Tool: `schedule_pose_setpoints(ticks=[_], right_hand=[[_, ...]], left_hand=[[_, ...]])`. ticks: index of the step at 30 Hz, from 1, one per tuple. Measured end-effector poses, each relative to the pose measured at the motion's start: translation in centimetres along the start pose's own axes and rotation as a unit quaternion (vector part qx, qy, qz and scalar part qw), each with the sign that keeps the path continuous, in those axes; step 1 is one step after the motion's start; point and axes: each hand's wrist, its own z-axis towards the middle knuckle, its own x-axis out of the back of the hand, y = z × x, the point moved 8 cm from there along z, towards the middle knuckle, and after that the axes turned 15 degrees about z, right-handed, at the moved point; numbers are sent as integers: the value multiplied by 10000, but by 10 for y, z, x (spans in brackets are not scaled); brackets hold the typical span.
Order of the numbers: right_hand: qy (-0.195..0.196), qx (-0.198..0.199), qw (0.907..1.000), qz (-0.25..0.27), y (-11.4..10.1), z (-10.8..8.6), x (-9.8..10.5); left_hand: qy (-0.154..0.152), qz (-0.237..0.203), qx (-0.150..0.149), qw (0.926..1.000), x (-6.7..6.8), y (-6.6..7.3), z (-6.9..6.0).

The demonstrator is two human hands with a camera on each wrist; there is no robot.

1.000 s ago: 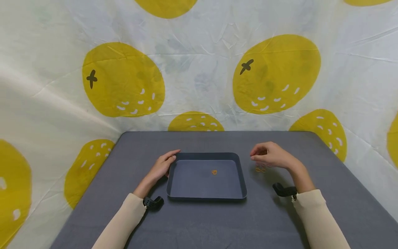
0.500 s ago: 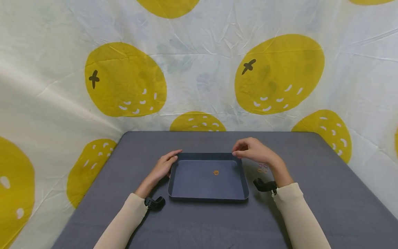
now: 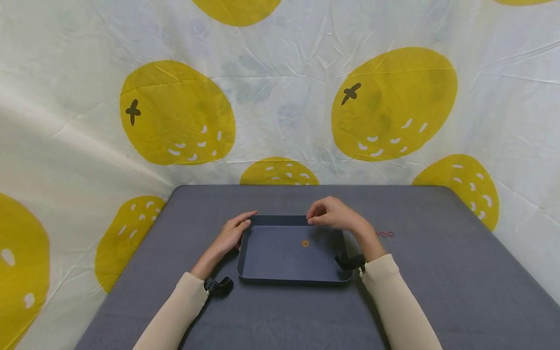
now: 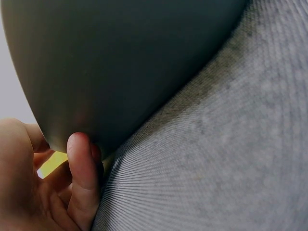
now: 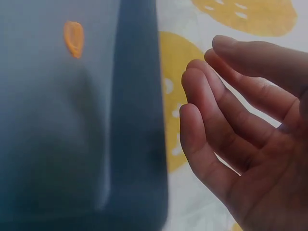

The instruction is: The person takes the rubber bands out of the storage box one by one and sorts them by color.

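A dark grey shallow tray (image 3: 262,253) lies on the table. My left hand (image 3: 228,235) holds its far left corner, the thumb by the rim; in the left wrist view a finger (image 4: 82,161) lies against the tray's outer wall. Inside the tray is a small orange band (image 3: 305,243), seen as a loop in the right wrist view. Above the tray's far right part hovers my right hand (image 3: 334,214), thumb and index fingertips together. Nothing shows between those fingertips, though something small could be hidden there. Several thin pink loops (image 3: 383,234) lie right of the tray, partly behind my right wrist.
The grey cloth-covered table (image 3: 280,316) extends around the tray. A white curtain with yellow fruit prints (image 3: 284,112) hangs behind its far edge. Dark wrist cameras (image 3: 218,287) sit on both forearms, the right one over the tray's right rim.
My right hand has moved left from above the small loops to over the tray. The orange loops outside the tray are now out of sight behind my right arm. My left hand has stayed at the corner.
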Motion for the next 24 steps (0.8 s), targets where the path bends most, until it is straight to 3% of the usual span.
schedule_pose_setpoints(ticks=[9, 24], right_hand=[[-348, -37, 9984, -436, 14, 11, -21], [-753, -356, 9954, -467, 33, 14, -37]], left_hand=[[46, 63, 24, 10000, 1, -1, -1], [-153, -63, -23, 9999, 0, 4, -1]])
